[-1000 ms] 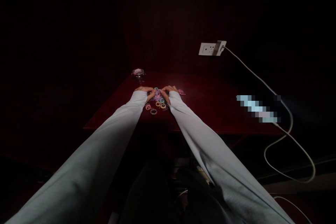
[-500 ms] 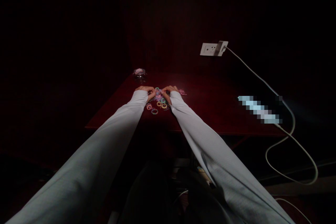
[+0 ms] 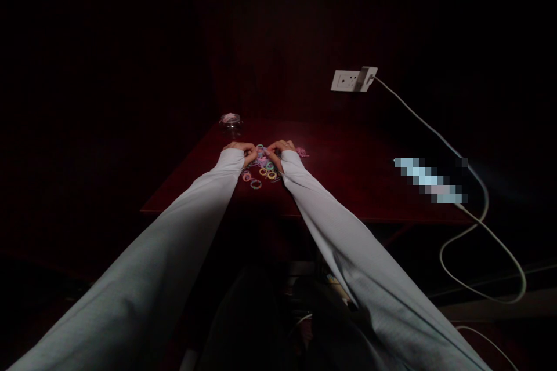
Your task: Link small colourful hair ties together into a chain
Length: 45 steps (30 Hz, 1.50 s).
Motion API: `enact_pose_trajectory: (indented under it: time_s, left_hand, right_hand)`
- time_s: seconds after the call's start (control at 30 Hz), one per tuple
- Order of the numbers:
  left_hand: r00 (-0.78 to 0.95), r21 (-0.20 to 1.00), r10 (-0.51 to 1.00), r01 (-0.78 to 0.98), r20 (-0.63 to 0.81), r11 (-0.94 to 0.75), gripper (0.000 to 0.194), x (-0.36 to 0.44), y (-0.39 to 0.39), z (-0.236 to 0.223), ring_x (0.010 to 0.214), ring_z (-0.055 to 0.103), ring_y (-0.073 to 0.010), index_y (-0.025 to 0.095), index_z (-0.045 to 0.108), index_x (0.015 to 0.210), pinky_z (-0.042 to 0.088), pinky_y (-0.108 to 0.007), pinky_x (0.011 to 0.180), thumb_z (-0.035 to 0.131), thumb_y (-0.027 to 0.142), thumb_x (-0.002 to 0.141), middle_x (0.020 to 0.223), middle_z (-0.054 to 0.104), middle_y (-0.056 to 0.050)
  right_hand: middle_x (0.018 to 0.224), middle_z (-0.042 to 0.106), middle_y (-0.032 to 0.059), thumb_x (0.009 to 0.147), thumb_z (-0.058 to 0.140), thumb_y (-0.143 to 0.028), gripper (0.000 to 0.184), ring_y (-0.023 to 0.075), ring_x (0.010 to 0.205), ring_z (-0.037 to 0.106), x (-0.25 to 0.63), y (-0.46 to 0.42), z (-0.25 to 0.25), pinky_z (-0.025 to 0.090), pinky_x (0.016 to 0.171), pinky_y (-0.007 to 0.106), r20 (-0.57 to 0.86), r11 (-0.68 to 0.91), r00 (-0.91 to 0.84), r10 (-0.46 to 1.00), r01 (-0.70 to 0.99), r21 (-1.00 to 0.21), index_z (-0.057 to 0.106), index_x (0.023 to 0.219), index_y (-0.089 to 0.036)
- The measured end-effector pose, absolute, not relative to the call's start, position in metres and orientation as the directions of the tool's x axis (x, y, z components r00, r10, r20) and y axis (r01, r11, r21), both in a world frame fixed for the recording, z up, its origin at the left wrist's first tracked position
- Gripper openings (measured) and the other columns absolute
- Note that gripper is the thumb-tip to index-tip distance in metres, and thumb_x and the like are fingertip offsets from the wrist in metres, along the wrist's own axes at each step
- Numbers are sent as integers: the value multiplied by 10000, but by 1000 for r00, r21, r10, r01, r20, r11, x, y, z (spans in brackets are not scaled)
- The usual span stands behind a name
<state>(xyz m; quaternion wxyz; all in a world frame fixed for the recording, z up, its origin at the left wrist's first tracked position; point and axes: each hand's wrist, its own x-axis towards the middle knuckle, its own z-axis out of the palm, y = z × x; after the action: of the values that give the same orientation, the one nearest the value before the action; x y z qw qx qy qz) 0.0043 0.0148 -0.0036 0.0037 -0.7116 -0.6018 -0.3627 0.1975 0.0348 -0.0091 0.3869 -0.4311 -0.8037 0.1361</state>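
Both hands are close together over a small pile of coloured hair ties (image 3: 263,161) on a dark red table. My left hand (image 3: 241,149) comes in from the left, thumb and fingers pinched on a hair tie at the pile's edge. Opposite it, my right hand (image 3: 281,148) is also closed, its fingertips on a pinkish-lilac hair tie. The small gap and dim light hide most of what lies between the fingertips. Nearer me are a yellow hair tie (image 3: 272,175), a pink hair tie (image 3: 246,176) and a greenish-blue hair tie (image 3: 256,184).
A clear jar (image 3: 230,120) with pinkish contents stands at the table's back left. Pink bands (image 3: 301,152) lie beyond my right wrist. A wall socket (image 3: 348,80) holds a charger, whose white cable (image 3: 429,124) loops past the table's right side to a blurred-out object (image 3: 429,179).
Both hands keep nearly the same pinched pose over the pile. The whole view has shifted very slightly; no hair tie has visibly moved away.
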Motion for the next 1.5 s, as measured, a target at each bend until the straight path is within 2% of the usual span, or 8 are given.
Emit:
enact_pose_trajectory:
  time_s: [0.3, 0.53, 0.73, 1.17, 1.5]
  left_hand:
    - [-16, 467, 889, 855, 458, -225, 259, 9, 6, 6, 635, 512, -151, 190, 725, 656, 343, -286, 627, 651, 357, 841, 621, 633, -13]
    - [-2, 482, 872, 834, 490, -268, 250, 9, 8, 3, 626, 509, -151, 199, 715, 648, 338, -278, 611, 649, 361, 828, 603, 630, -3]
    - [-19, 477, 855, 836, 519, -271, 282, 6, 15, -5, 625, 512, -144, 186, 710, 635, 344, -271, 613, 641, 371, 836, 582, 617, -7]
    - [-25, 481, 869, 841, 494, -249, 272, 6, 13, -3, 625, 517, -150, 195, 715, 651, 351, -292, 639, 634, 359, 853, 606, 609, -5]
    - [-20, 455, 892, 865, 451, -211, 211, 7, 9, 6, 667, 573, -169, 201, 764, 701, 383, -292, 663, 648, 336, 815, 681, 690, -22]
  right_hand:
    - [982, 725, 56, 1016, 686, -451, 259, 242, 1023, 578, 199, 45, -16, 437, 968, 367, 544, 639, -348, 763, 534, -554, 775, 926, -226]
    - [984, 724, 54, 995, 725, -410, 197, 242, 1030, 579, 199, 44, -16, 440, 971, 370, 541, 636, -347, 766, 530, -561, 788, 942, -230]
    - [973, 735, 62, 988, 715, -483, 270, 250, 1014, 583, 199, 43, -15, 442, 972, 389, 549, 640, -338, 764, 499, -584, 801, 935, -232]
    - [907, 752, 30, 952, 768, -416, 210, 225, 960, 614, 200, 40, -11, 447, 970, 377, 554, 630, -308, 773, 477, -614, 778, 856, -230]
    - [908, 743, 42, 960, 712, -481, 280, 242, 987, 607, 200, 38, -11, 457, 989, 408, 567, 628, -285, 772, 473, -618, 784, 850, -233]
